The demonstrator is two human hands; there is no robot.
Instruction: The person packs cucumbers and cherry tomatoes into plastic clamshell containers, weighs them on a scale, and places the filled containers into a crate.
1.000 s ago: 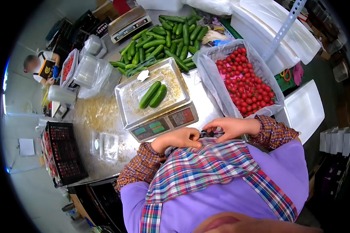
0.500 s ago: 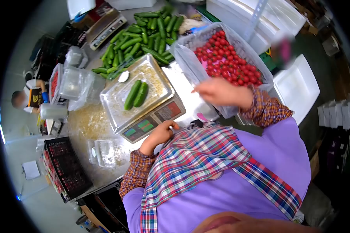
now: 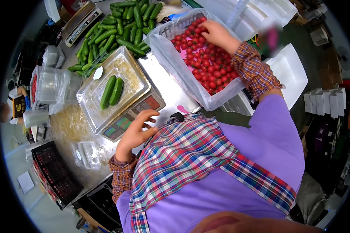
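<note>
"Which way does the lined crate (image 3: 172,66) run?"
"Its long axis slants from far left to near right, to the right of the scale (image 3: 132,112). The tomatoes (image 3: 212,72) in it are round, glossy and red."
"And the fingers?"
"The right hand (image 3: 220,35) reaches into the far end — gripping or not, I can't tell. The left hand's (image 3: 137,131) are loosely spread, nothing held."
"The surroundings?"
"Shiny metal desk (image 3: 161,77), stained at left; pale wall (image 3: 33,204)."

Small, round red tomatoes (image 3: 212,70) lie loosely heaped inside a plastic-lined crate (image 3: 170,64).
</note>
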